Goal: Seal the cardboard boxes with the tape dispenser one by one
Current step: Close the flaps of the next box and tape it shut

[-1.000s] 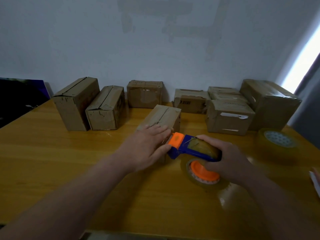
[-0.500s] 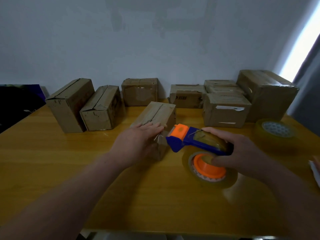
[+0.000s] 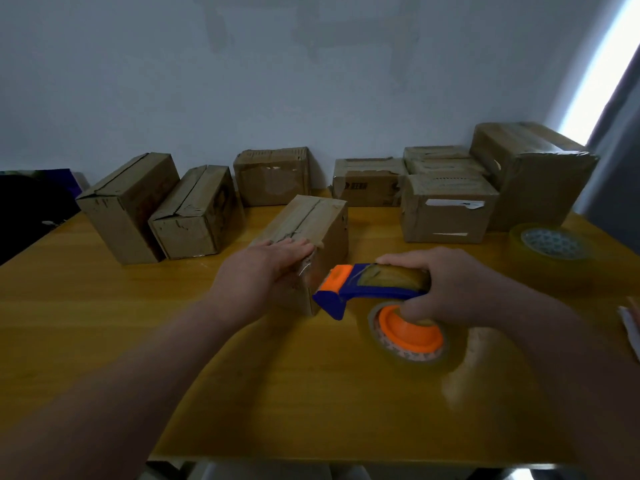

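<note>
Cardboard lines the back of the yellow surface [image 3: 104, 323]: 7 boxes stand near the wall, and an 8th, the box [image 3: 311, 223] being worked on, lies in the middle with 1 end toward the person. The left hand [image 3: 263, 268] lies flat on the near end of its top, fingers straight, pressing where a shiny bit of tape folds over the edge. The right hand [image 3: 460, 292] is wrapped round the dispenser [image 3: 360, 285], thumb on top and fingers curled under by the orange hub. The dispenser is just beside the box's near right corner, its orange-and-blue mouth pointing at the box. Whether tape links the mouth to the box I cannot tell.

The box's top seam looks covered by a glossy strip, so this 1 seems nearly sealed, with only the end to smooth down. The 4 right boxes [image 3: 446, 209] look glossy with tape and are likely done. The 2 left boxes [image 3: 128, 206] show dark, bare seams and probably wait their turn. The back box [image 3: 272, 176] is unclear. A spare roll [image 3: 550, 242] sits at the right edge.
</note>
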Tool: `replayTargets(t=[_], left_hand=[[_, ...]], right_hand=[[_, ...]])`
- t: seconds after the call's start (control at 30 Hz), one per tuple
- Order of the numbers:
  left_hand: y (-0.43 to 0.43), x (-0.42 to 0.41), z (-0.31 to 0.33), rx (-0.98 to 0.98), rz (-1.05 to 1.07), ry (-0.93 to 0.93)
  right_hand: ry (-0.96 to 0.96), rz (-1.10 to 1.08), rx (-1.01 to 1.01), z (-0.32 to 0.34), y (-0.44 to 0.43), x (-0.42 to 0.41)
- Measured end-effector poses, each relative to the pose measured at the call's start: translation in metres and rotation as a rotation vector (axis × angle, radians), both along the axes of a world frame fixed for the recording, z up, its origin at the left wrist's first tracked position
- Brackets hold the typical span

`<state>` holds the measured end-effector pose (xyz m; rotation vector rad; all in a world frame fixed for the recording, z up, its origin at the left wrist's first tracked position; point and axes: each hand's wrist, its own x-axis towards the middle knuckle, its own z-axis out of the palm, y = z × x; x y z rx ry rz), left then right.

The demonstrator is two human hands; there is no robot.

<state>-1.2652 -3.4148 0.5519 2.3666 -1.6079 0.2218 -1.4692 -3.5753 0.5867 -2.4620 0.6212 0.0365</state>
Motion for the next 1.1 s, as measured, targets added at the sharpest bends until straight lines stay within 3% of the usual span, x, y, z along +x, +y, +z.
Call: replayTargets(t=[0.17,0.63,0.8,0.9,1.1], left_hand=[[-0.005,-0.004,0.010,0.096,0.023,0.008],[-0.002,-0.009,0.012,0.035,-0.014,-0.019],[-0.002,-0.003,0.007,0.072,0.042,0.006],[-0.001,0.002,0.003,-0.001,-0.017,0.037],[-0.005,0.001,0.002,0.053,0.050,-0.042]], right_hand=[[0.049,0.009,-0.020,0.008,0.004,0.023],[0.133,-0.052,0.173,0.032,0.001,0.037],[0.310,-0.017,0.069,0.012,0.007,0.041],[0.250,-0.080,0.081,0.012,0.005,0.034],[0.071,-0.235,-0.228,0.024,-0.003,0.019]])
